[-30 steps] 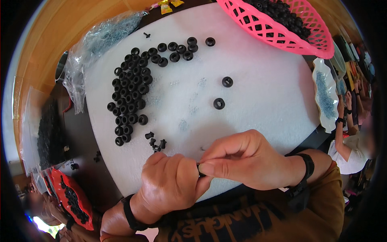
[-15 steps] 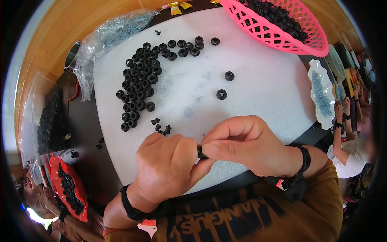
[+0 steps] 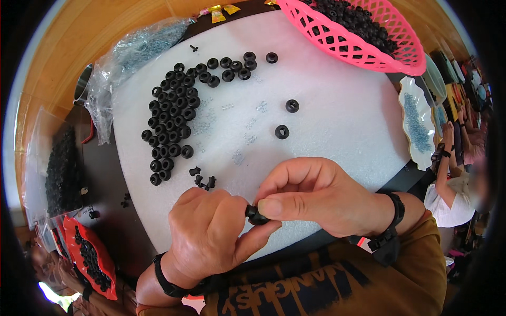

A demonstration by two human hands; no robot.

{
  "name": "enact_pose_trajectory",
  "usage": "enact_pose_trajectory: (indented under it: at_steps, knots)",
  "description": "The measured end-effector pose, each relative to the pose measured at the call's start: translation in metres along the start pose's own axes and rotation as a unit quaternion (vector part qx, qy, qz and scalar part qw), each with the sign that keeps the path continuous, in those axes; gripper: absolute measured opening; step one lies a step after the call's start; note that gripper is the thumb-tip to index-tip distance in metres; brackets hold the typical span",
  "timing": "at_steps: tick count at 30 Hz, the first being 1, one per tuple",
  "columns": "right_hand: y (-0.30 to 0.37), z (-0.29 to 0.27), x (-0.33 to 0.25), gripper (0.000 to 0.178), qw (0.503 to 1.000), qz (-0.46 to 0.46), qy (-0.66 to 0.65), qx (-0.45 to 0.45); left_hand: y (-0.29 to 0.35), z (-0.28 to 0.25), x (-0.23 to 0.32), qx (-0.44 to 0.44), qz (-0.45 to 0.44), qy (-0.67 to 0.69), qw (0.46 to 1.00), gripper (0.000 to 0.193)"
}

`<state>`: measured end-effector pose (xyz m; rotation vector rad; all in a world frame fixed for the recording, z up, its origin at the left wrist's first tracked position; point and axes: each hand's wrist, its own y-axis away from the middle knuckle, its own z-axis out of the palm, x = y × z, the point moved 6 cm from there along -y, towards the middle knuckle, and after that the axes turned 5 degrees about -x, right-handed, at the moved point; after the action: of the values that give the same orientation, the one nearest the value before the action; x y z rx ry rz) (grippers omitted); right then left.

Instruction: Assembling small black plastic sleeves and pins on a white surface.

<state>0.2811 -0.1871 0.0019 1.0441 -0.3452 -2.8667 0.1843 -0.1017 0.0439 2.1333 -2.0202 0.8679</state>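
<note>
At the near edge of the white foam sheet [image 3: 342, 121], my hands meet around a black round rubber-looking piece [image 3: 258, 218]. My left hand [image 3: 208, 229] is closed with its thumb under the piece. From the other side my right hand [image 3: 316, 197] pinches it between thumb and fingers. A narrower black end shows beside my left fingers; the rest is hidden. Several small black spool-shaped plugs [image 3: 211, 181] lie just beyond my left hand. Farther left sits a cluster of black rings [image 3: 186, 151]. Two rings lie apart, one a ring [image 3: 282, 131] beyond my right hand, another ring [image 3: 292, 106] farther off.
A pink lattice basket [image 3: 363, 64] of black pieces stands far right, near a white scalloped dish [image 3: 423, 158] of tiny clear bits. Clear plastic bags [image 3: 100, 100] line the left. A red tray [image 3: 108, 263] holds black pieces. People sit at both sides.
The piece between my hands now shows more, with a narrow end sticking out of the round part. The view has shifted slightly; the rings on the sheet keep their arrangement.
</note>
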Motion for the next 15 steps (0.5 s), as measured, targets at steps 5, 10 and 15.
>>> enact_pose_trajectory:
  at_steps: [5, 10, 15]
  knots:
    - [-0.0017, 0.0001, 0.0019, 0.014, 1.000, 0.006, 0.002, -0.007, -0.0006, 0.0027, -0.0007, -0.016, 0.011, 0.010, 1.000, 0.033]
    - [-0.0021, -0.0037, 0.0065, 0.012, 1.000, 0.016, 0.005, 0.000, -0.0007, 0.0044, 0.0004, -0.019, 0.044, -0.016, 0.999, 0.032]
    - [-0.0009, -0.0028, 0.0058, 0.010, 1.000, 0.023, 0.000, -0.002, -0.0003, 0.0052, 0.0020, -0.019, 0.050, -0.018, 0.998, 0.031]
